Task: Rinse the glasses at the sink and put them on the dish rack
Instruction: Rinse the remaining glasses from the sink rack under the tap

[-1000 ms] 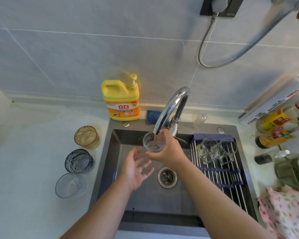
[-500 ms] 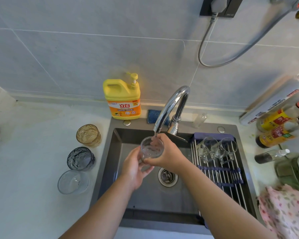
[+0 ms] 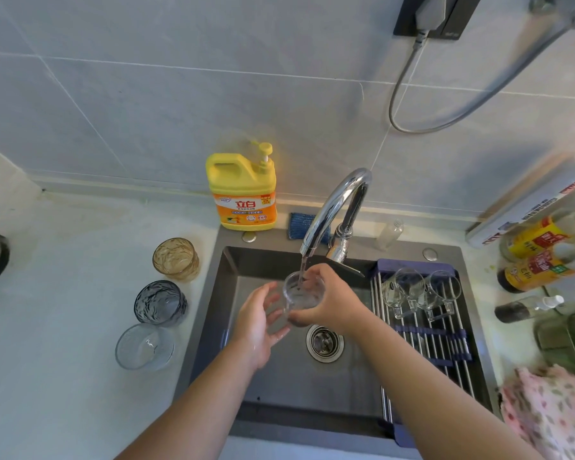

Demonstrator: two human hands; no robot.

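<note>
Clear glass (image 3: 302, 295) under the faucet (image 3: 332, 207) stream, rinse in progress. Right hand (image 3: 334, 302) grips it, and left hand (image 3: 258, 322) fingers curl round its lower side. Right of faucet, two rinsed glasses (image 3: 409, 288) lie on the dish rack (image 3: 445, 353). Left of faucet, three tumblers (image 3: 160, 303) are not yet rinsed.

Pale grey wall tiles (image 3: 180, 94) with thin grout lines rise behind a white desk (image 3: 63, 327) under soft, even light. High on the wall, a black socket (image 3: 462, 18) holds a grey plug, and its cable (image 3: 422, 131) loops down and off to the right. A yellow detergent jug (image 3: 241, 187) stands against the wall. Sauce bottles (image 3: 538, 257) and a pink patterned cloth (image 3: 551, 413) crowd the desk's right end.
</note>
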